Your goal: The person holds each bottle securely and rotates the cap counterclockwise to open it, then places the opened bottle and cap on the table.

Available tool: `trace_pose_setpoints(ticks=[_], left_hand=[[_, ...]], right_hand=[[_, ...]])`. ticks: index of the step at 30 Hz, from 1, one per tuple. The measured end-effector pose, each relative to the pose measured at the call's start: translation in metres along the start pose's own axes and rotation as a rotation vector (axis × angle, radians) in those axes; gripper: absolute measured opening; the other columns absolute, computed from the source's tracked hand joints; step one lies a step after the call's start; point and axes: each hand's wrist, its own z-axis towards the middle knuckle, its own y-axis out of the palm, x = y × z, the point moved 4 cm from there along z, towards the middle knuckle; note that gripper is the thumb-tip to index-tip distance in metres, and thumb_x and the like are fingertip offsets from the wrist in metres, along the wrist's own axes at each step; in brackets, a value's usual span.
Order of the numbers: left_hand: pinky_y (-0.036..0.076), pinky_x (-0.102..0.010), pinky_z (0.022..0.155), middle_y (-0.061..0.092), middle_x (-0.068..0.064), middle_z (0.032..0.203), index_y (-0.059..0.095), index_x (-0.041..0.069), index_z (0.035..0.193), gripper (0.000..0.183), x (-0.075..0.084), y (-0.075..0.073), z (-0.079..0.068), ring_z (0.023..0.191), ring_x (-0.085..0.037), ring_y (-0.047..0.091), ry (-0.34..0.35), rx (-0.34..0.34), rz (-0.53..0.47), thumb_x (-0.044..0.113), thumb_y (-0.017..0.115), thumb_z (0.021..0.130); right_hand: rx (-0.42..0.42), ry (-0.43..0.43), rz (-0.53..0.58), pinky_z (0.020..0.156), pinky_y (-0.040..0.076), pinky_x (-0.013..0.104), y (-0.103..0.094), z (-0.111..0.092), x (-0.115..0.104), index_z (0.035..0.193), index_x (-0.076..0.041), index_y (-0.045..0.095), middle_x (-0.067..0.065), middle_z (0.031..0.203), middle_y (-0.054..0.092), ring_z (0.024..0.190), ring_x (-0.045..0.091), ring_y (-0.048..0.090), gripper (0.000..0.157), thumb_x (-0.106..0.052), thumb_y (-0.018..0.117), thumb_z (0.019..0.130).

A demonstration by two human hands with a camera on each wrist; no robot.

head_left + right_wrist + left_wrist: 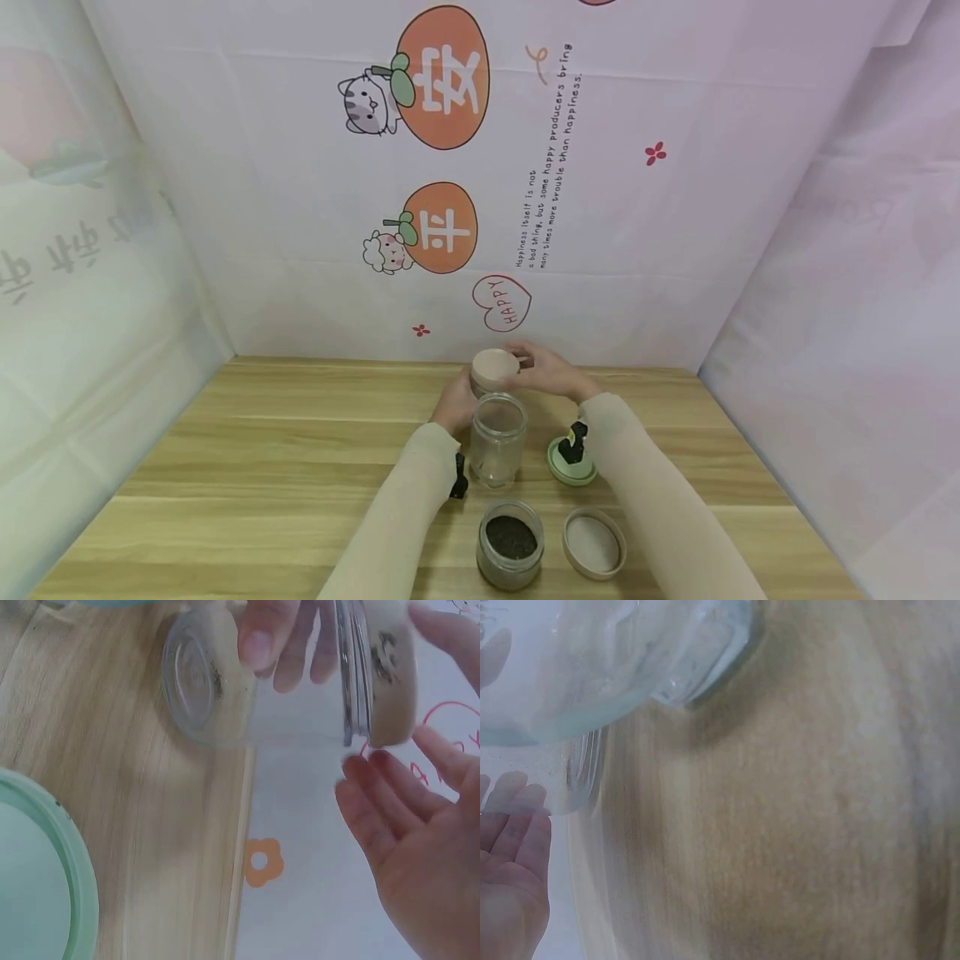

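At the far edge of the table, my left hand [453, 404] grips a clear glass jar [300, 720], its thumb and fingers around the glass. A beige lid [495, 367] with dark markings sits at the mouth of that jar. My right hand [555, 371] reaches around the lid, thumb on one side and fingertips on the other, right at its rim. Through the glass, a few dark specks show near the jar's base. An uncovered clear jar [498, 458] stands just in front and partly hides the held one.
Nearest me stands a glass jar [506, 571] with dark, loose contents. A second beige lid [592, 546] lies beside it, inner side up. Below my right wrist is a pale green lid [573, 479]. A white printed cloth [615, 250] hangs behind the wooden table [262, 500].
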Motion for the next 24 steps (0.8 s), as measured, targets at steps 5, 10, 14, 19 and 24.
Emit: trace_pose_setpoints(ticks=[5,10,14,19,24], left_hand=[[0.040,-0.050,0.109,0.056,-0.018,0.139,0.042,0.004,0.148,0.084,-0.001,0.000,-0.001,0.129,-0.034,0.051,0.014,-0.002,-0.001,0.023,0.087,0.079],[0.043,-0.050,0.105,0.059,-0.020,0.133,0.045,0.002,0.144,0.078,0.002,-0.001,-0.003,0.123,-0.036,0.056,0.067,-0.006,-0.004,0.020,0.086,0.080],[0.044,-0.050,0.105,0.060,-0.020,0.132,0.045,0.001,0.143,0.075,0.002,-0.003,-0.004,0.123,-0.035,0.056,0.085,-0.012,0.009,0.019,0.084,0.081],[0.042,-0.052,0.107,0.056,-0.021,0.137,0.041,0.000,0.146,0.075,0.003,-0.004,-0.004,0.126,-0.037,0.054,0.080,-0.020,0.030,0.019,0.081,0.086],[0.040,-0.051,0.109,0.054,-0.019,0.142,0.039,0.003,0.150,0.076,0.003,-0.002,-0.004,0.130,-0.036,0.051,0.060,-0.027,0.032,0.020,0.079,0.088]], right_hand=[[0.088,-0.020,-0.116,0.105,0.043,0.052,0.006,0.006,-0.010,0.152,-0.003,0.039,0.020,0.150,0.044,0.131,0.037,0.048,0.087,-0.042,0.078,0.085],[0.151,-0.047,-0.299,0.107,0.040,0.052,0.016,0.013,-0.018,0.148,-0.004,0.046,0.018,0.148,0.045,0.132,0.032,0.044,0.089,-0.055,0.077,0.082],[0.196,-0.004,-0.369,0.102,0.044,0.053,0.019,0.015,-0.020,0.147,-0.010,0.050,0.017,0.143,0.047,0.127,0.031,0.046,0.093,-0.065,0.076,0.076],[0.208,0.021,-0.449,0.098,0.046,0.051,0.022,0.017,-0.022,0.147,-0.012,0.050,0.017,0.143,0.047,0.125,0.030,0.046,0.098,-0.068,0.078,0.072],[0.192,0.026,-0.503,0.100,0.044,0.050,0.024,0.019,-0.019,0.147,-0.013,0.049,0.015,0.146,0.046,0.128,0.030,0.044,0.098,-0.067,0.079,0.071]])
